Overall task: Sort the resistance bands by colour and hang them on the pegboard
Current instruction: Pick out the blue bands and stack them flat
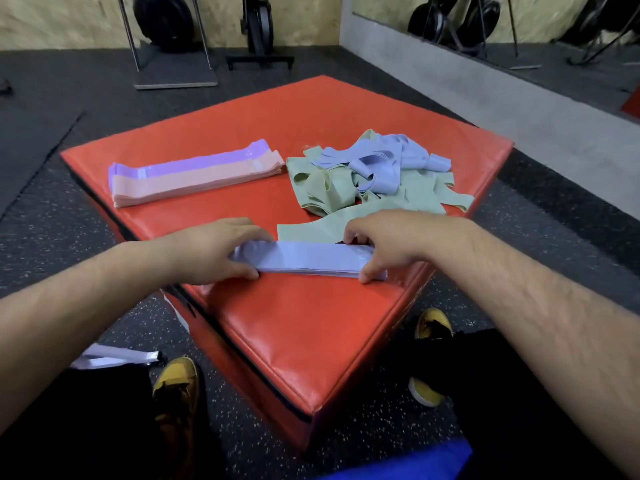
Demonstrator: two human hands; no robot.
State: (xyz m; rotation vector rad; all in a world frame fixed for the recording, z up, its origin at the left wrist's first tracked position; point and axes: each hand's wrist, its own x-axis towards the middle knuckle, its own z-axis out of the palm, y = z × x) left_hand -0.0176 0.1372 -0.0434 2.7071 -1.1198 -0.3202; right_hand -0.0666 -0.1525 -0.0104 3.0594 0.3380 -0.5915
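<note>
I see L hand (214, 252) & R hand (391, 242) each pinching one end of flat, squared-up stack of lavender-blue rubber bands (304, 259), lying mid red padded vinyl worktop (294, 323).

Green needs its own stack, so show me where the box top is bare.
Bare: the near corner of the box in front of the blue stack; the far corner beyond the purple stack and loose pile; a patch between pink stack and left hand. Crowded: the right side, under the pile and right hand.
</note>
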